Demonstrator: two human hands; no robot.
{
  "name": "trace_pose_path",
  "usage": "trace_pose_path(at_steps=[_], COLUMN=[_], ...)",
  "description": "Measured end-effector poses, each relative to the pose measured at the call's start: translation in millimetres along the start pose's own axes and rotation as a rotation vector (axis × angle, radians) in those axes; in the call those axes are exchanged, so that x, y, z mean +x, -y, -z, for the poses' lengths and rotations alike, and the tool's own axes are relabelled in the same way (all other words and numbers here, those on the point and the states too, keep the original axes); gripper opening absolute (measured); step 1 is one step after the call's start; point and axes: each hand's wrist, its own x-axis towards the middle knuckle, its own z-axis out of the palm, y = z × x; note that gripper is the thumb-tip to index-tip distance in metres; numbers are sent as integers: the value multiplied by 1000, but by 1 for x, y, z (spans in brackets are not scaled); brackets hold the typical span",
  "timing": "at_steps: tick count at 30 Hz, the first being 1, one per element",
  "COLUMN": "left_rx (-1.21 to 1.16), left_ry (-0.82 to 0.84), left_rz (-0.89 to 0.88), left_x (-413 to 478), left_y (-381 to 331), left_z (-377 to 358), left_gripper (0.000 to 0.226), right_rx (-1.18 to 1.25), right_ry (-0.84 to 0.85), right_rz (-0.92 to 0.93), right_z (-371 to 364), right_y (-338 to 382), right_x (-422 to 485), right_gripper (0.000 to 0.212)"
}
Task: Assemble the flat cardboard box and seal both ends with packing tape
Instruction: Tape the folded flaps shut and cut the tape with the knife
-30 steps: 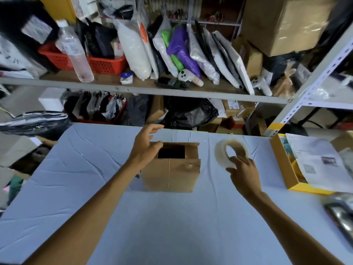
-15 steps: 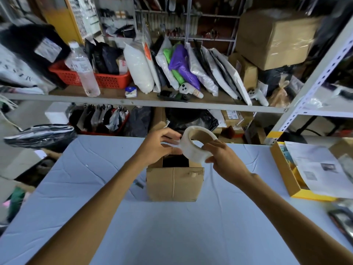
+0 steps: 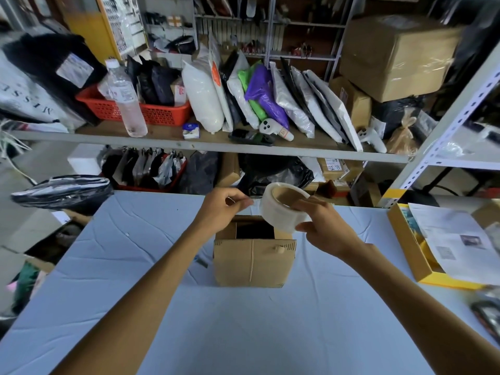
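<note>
A small brown cardboard box (image 3: 254,262) stands upright on the pale blue table (image 3: 243,326), its top open and dark inside. Above the box's far right corner my right hand (image 3: 322,226) grips a roll of clear packing tape (image 3: 282,209) by its cardboard core and outer face. My left hand (image 3: 223,205) hovers just left of the roll and pinches the tape's loose end; a short strip stretches between hand and roll. Both hands are above the box and do not touch it.
A metal shelf (image 3: 211,146) packed with bags, a water bottle (image 3: 125,101) and a red basket (image 3: 140,109) runs behind the table. A yellow tray (image 3: 405,244) with papers sits at the right edge. A black bag (image 3: 62,190) lies at the table's far left corner.
My right hand lifted the tape roll from the table to above the box. My left hand left the box's top edge, took the tape end and has drawn out a short strip.
</note>
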Motion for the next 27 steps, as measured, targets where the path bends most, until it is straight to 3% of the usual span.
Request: trace_pose_path(at_steps=[3,8,11,15,21,27], left_rx=[44,292,349,161,-50,-143], left_ry=[-49,-140,-161,-115,-36,64], left_rz=[-1,-130,-179,-67,156,323], left_x=[-2,-13,-19,-26,-31,-35], left_y=[-2,-4,-7,-2,0,-3], left_z=[0,14,19,23,29,44], left_gripper=[15,9,8,13,12,23], right_rx=[51,-198,-267,-68,-21,376], right_ry=[11,34,21,-47,-77,16], right_rz=[16,-32,-117,-267,-201,-49], right_z=[-1,3,4,16,21,37], right_y=[4,6,4,9,9,4], right_x=[-1,-2,-1,-1,-3,-5], right_gripper=[56,25,29,43,47,45])
